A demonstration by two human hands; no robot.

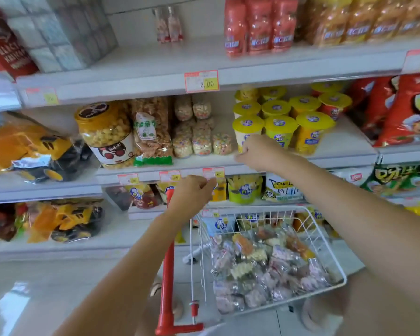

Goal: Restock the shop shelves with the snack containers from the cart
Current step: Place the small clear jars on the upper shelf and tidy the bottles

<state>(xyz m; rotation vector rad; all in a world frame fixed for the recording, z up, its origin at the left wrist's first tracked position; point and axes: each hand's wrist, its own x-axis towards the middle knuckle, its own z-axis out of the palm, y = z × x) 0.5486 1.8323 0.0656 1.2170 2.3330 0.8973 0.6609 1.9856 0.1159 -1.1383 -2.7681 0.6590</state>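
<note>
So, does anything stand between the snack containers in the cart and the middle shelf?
Only the person's own hands: the right hand is at the shelf edge beside the yellow cups, the left hand before the price tags. Above the cart nothing else blocks.

White shelving (141, 66) runs in tiers across the view, its pale back panel (136, 23) showing behind the top tier and paper price tags (201, 81) stuck along the front edges, above a glossy pale floor (58, 275) that catches a bright patch of light (12, 309) at lower left.
</note>
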